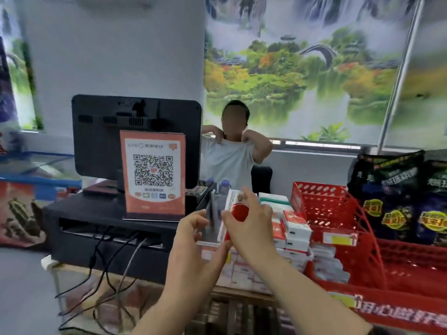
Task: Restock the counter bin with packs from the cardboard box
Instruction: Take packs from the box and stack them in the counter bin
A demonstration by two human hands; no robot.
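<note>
Right hand [251, 226] grips a white pack [238, 210] with a red disc; left hand's [193, 247] hold is unclear.

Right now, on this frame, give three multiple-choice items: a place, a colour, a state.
1. Where does the QR sign stand? A in front of the monitor; B on the floor; C on a chair.
2. What colour is the lattice basket? A blue; B red; C green.
3. What does the right hand do? A hangs idle; B presses the monitor; C grips a red-and-white pack.
Key: 1 A, it covers the monitor's lower part; 2 B, red walls; 3 C, fingers curl round it.
</note>
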